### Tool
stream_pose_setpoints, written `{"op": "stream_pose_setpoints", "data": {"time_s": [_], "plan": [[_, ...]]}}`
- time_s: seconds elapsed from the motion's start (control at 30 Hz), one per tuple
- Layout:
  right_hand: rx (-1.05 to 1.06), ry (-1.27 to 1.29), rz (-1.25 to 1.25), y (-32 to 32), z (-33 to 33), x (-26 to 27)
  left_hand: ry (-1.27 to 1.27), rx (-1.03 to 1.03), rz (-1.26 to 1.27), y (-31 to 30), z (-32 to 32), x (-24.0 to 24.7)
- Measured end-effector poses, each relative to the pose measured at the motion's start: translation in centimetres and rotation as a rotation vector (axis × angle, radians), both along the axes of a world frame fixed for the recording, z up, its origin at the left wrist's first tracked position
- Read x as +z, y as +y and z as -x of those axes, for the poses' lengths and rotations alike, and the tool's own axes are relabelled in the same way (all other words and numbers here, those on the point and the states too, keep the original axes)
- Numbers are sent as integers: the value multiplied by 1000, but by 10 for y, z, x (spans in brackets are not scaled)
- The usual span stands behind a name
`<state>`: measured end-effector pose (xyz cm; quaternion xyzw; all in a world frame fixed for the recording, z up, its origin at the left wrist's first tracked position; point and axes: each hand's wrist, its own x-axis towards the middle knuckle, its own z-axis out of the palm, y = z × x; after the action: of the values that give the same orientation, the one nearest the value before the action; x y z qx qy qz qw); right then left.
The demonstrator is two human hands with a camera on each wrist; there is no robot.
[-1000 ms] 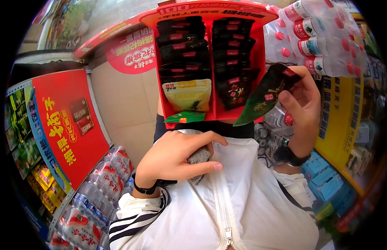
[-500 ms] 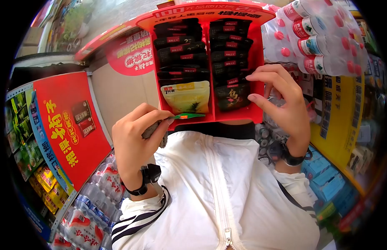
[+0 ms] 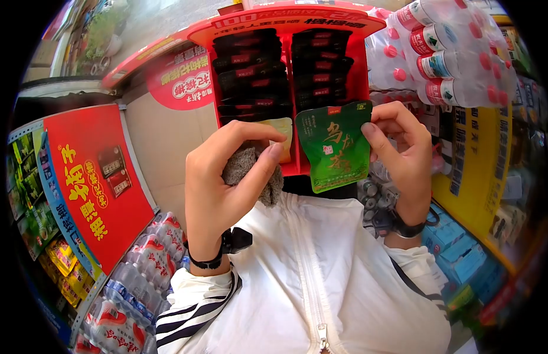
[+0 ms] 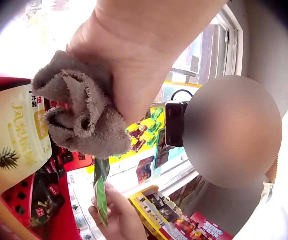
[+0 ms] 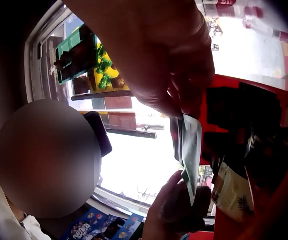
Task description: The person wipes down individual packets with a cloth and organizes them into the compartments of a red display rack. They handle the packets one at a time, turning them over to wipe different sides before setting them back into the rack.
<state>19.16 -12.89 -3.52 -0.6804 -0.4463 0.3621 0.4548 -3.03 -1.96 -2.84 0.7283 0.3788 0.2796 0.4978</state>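
In the head view my right hand (image 3: 404,150) pinches a green pouch (image 3: 339,147) by its right edge, thumb in front. The pouch hangs upright over the front of a red display box (image 3: 361,65), its printed face toward me. My left hand (image 3: 209,177) holds a crumpled grey cloth (image 3: 241,168) between thumb and fingers, to the left of the pouch. Dark pouches (image 3: 250,74) fill two columns of the box. A pale yellow pouch (image 4: 21,130) with a pineapple picture stands at the left column's front, mostly hidden behind my left hand in the head view.
Shrink-wrapped water bottles (image 3: 433,53) stand at the back right. A red sign panel (image 3: 100,183) rises on the left above more packed bottles (image 3: 117,318). Blue boxes (image 3: 460,256) and a yellow panel (image 3: 478,159) line the right side.
The right hand has set a dark green pouch in the right column. The flat green pouch, pinched by the left hand half a second ago, is now upright in the right hand.
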Motion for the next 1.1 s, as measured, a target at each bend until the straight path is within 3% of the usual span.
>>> {"op": "stream_pose_setpoints", "data": {"time_s": [0.07, 0.17, 0.5, 0.57, 0.67, 0.7, 0.9, 1.03, 1.1], "plan": [[-131, 161, 71, 0, 1, -2, 17, 21, 38, 0, 0, 1], [-131, 154, 78, -1, 0, -7, 61, -110, 76, 1, 7, -2], [-170, 150, 75, 1, -8, -10, 5, -44, 262, -2, 20, -7], [144, -259, 231, -1, -17, -4, -131, 48, 368, -2, 21, -9], [333, -431, 35, -9, -18, -13, -182, 111, 382, -2, 18, -7], [353, -430, 121, -12, -20, -10, -190, 81, 383, 1, 20, -9], [164, -463, 65, -2, -9, 8, -174, 112, 342, 1, 18, -11], [312, -547, 0, 2, -14, 8, -216, 277, 295, 6, 21, -5], [83, -743, -83, 4, -17, 1, -184, 302, 278, 18, 33, -9]]}}
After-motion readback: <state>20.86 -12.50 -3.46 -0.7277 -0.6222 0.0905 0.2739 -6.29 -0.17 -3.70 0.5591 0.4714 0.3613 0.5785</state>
